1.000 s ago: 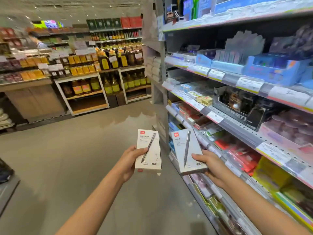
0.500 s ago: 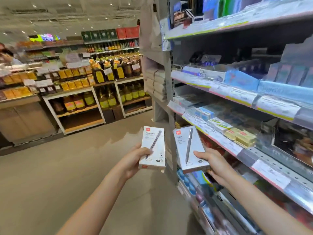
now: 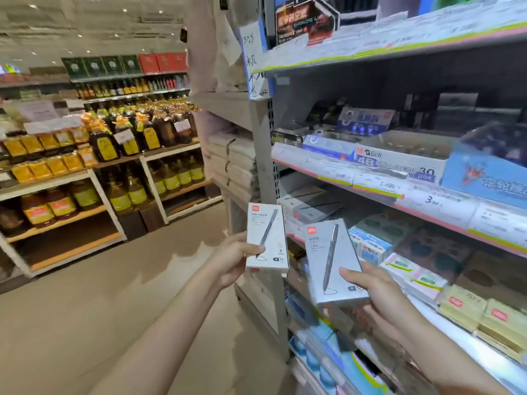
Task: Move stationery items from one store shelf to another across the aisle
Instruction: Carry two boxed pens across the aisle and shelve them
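Observation:
My left hand (image 3: 232,259) grips a grey pen box (image 3: 266,238) with a red logo and a pen drawn on its front, held upright in front of the shelf unit's end post. My right hand (image 3: 373,293) grips a second, alike pen box (image 3: 332,259), tilted slightly left, right in front of the stationery shelf (image 3: 379,195). On that shelf, just behind the two boxes, lie more grey pen boxes (image 3: 310,205). The two held boxes are side by side and apart.
The shelf unit on the right carries blue and white cartons (image 3: 399,159), small blue packs (image 3: 370,248) and yellow eraser packs (image 3: 484,315). Its grey end post (image 3: 263,172) stands by my left hand. Across the beige floor (image 3: 85,309) stand racks of oil bottles (image 3: 125,195).
My view has swung right and nearer the stationery shelves. Both hands have risen a little with their boxes, and the right box now sits close in front of the shelf.

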A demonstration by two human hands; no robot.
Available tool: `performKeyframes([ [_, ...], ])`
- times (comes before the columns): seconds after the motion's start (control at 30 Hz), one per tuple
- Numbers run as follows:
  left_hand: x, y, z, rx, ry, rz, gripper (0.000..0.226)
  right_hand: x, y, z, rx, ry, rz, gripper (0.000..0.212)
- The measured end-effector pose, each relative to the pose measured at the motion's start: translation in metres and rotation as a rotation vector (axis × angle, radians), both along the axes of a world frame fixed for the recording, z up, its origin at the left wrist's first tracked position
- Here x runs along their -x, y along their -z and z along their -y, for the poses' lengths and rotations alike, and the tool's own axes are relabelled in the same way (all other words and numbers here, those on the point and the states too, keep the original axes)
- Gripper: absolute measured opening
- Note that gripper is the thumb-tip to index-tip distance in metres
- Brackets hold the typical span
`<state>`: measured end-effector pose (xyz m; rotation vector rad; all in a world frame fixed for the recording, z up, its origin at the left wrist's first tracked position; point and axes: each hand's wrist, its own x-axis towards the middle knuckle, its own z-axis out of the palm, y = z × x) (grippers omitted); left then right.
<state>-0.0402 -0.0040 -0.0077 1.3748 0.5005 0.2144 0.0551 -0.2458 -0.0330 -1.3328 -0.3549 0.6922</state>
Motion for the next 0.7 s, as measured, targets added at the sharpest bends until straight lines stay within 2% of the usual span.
performKeyframes([
  [0.17, -0.088, -0.011, -0.071, -0.052, 0.167, -0.011, 0.030, -0.024, -0.011, -0.055, -0.035, 0.176, -0.021, 0.020],
  [0.37, -0.172, -0.010, -0.115, -0.109, 0.273, -0.086, 0.018, -0.044, -0.022, -0.107, -0.066, 0.347, -0.062, 0.018],
  [0.43, -0.196, -0.003, -0.125, -0.171, 0.271, -0.095, 0.054, -0.050, -0.023, -0.117, -0.060, 0.425, -0.056, 0.022],
  [0.47, -0.208, 0.002, -0.129, -0.204, 0.287, -0.101, 0.062, -0.054, -0.022, -0.120, -0.051, 0.469, -0.058, 0.026],
  [0.57, -0.223, 0.005, -0.126, -0.330, 0.310, -0.065, 0.037, -0.064, -0.025, -0.129, -0.059, 0.552, -0.111, 0.026],
  [0.63, -0.228, 0.004, -0.124, -0.435, 0.343, -0.024, 0.029, -0.070, -0.028, -0.134, -0.057, 0.561, -0.110, 0.016],
  [0.7, -0.234, 0.006, -0.124, -0.618, 0.363, 0.042, 0.025, -0.076, -0.029, -0.137, -0.019, 0.580, -0.095, 0.014],
])
